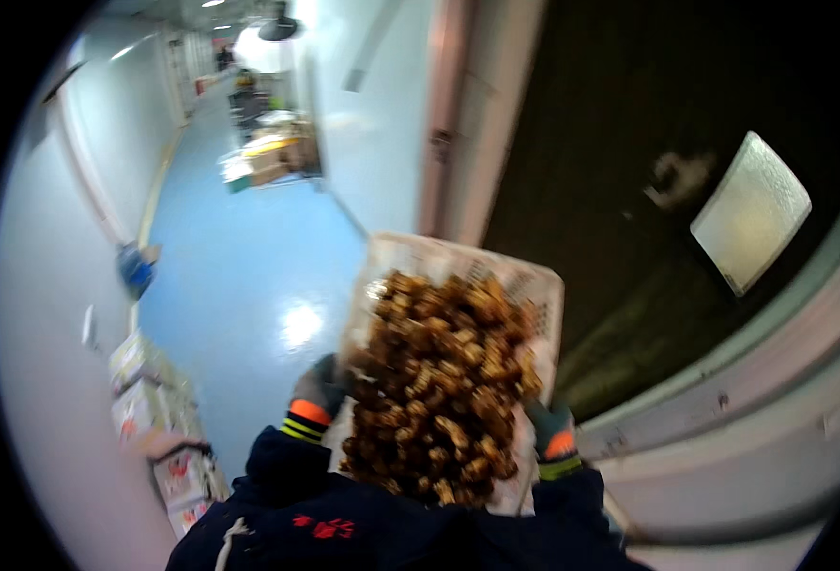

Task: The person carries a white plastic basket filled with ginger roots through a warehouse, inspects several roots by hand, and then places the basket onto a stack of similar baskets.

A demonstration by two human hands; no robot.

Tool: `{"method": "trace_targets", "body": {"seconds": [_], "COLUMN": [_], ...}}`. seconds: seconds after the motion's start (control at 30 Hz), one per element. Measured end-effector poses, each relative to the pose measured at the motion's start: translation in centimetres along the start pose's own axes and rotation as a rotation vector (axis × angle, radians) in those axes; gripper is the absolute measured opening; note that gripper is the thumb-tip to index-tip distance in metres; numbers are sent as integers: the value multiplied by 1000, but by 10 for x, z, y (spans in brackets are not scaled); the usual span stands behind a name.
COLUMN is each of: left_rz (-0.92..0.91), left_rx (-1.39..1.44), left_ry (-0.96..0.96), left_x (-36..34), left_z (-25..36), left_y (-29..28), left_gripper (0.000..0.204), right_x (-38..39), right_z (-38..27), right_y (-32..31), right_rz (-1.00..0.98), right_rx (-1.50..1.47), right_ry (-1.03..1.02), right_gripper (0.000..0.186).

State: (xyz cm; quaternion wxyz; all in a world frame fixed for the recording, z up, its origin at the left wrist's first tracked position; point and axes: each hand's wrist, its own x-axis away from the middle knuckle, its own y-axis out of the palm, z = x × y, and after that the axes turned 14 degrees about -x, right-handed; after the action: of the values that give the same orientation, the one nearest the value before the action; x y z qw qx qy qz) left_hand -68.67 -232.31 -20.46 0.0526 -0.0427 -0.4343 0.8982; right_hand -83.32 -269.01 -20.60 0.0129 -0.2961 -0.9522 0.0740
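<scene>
A pale plastic crate (412,253) with perforated walls is held out in front of my body. Heaped inside it are many small, shiny brown pieces (444,381) that look like mushrooms, though blur hides their exact kind. On the crate's left side, my left hand (320,384) wears a dark glove with an orange and yellow-striped cuff and is closed on the edge. My right hand (547,424), gloved the same way, grips the opposite side lower down. The fingers of both hands are partly hidden by the crate's walls.
A dark door (620,114) with a small window (751,214) stands at the right, beside a pinkish frame (444,124). Several boxes (158,404) are stacked against the left wall. Farther along the blue floor (220,257), cartons (273,157) lie piled up.
</scene>
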Motion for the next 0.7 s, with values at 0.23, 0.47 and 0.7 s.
{"method": "trace_targets", "body": {"seconds": [0.23, 0.47, 0.7], "left_rz": [-106, -123, 29], "left_rx": [328, 417, -115], "left_ry": [-7, 86, 18], "left_x": [-7, -7, -13], "left_z": [90, 93, 71], "left_y": [63, 63, 52], "left_gripper": [34, 40, 34], "right_x": [-45, -47, -59], "right_z": [16, 20, 13], "right_y": [-68, -82, -70], "right_rz": [35, 47, -196], "right_rx": [-259, -261, -46], "right_ry": [-29, -85, -21], "right_gripper": [25, 23, 18]}}
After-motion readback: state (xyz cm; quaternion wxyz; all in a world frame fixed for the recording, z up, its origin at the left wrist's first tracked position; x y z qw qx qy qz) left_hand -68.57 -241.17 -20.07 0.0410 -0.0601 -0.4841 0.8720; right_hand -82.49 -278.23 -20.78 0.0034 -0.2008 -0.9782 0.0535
